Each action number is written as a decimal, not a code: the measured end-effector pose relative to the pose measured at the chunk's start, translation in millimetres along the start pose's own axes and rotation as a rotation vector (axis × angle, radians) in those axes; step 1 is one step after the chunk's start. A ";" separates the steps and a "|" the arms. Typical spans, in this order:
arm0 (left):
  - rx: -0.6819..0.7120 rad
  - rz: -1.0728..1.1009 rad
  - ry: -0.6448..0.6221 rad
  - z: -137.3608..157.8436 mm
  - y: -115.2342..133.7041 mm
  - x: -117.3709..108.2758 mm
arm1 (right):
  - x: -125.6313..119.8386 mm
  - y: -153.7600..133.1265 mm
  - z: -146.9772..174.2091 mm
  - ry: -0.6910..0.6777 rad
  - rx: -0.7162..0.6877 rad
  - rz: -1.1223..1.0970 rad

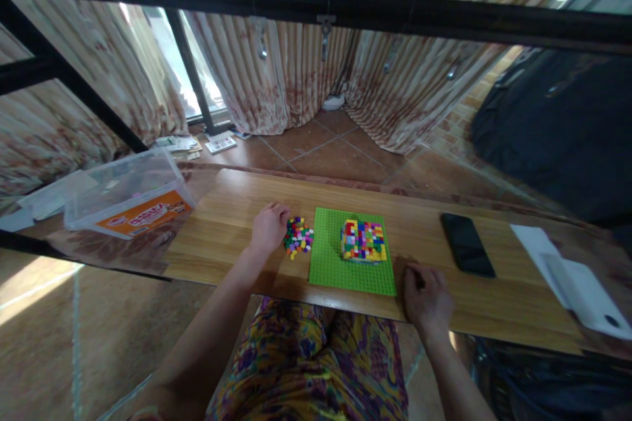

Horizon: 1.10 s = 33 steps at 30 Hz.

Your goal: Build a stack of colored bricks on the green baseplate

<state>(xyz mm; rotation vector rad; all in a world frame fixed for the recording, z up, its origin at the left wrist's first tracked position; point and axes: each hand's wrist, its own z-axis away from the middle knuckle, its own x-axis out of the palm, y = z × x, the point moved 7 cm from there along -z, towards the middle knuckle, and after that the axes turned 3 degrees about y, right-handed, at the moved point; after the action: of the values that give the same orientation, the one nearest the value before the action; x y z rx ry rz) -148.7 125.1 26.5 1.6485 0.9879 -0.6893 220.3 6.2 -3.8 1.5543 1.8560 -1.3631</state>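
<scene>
Small loose toy bricks [299, 237] in many colours lie in a pile on the wooden table. At the left edge of this pile is my left hand [269, 229], its fingers curled together; whatever they may hold is too small to make out. A green baseplate [327, 270] lies flat to the right of the pile. On it stands a block built of multicoloured bricks [364, 241], roughly boxy, with an uneven top. Just right of the baseplate's near corner, my right hand [428, 295] rests on the table with fingers loosely curled in and nothing visible in them.
A black phone [467, 245] lies right of the baseplate, and a white flat object [587, 296] is farther right. Left of the table [227, 210] sits a clear plastic box [128, 194] with an orange label. A black metal bar [296, 3] crosses above, before curtains.
</scene>
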 end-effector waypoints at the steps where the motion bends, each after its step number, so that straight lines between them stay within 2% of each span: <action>1: -0.010 0.041 0.011 3.2 4.7 -2.2 | -0.3 -0.8 -0.1 0.000 -0.005 -0.004; 4: 0.042 0.213 0.009 14.6 33.2 -7.1 | -1.7 -3.0 -0.5 0.005 -0.016 -0.022; 7: 0.158 0.350 -0.021 29.3 74.2 -9.0 | -1.6 -3.3 -0.7 -0.003 -0.004 -0.020; 11: 0.312 0.388 -0.096 49.5 123.0 2.6 | -0.5 -2.1 -0.7 -0.011 0.017 -0.014; 14: 0.389 0.346 -0.119 58.2 144.6 17.7 | 0.2 -1.2 -0.9 -0.007 0.020 -0.023; 22: 0.406 0.283 -0.027 56.9 165.5 39.9 | 2.1 -0.2 -1.1 -0.013 0.037 -0.020; 33: 0.319 0.337 0.035 54.9 166.3 44.3 | 0.7 -1.5 -1.2 0.021 0.005 -0.025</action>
<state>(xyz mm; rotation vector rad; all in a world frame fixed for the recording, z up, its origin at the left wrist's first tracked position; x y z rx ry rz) 19.5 65.5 54.1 2.0519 0.6212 -0.6113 219.0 7.7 -3.1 1.5586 1.8927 -1.3676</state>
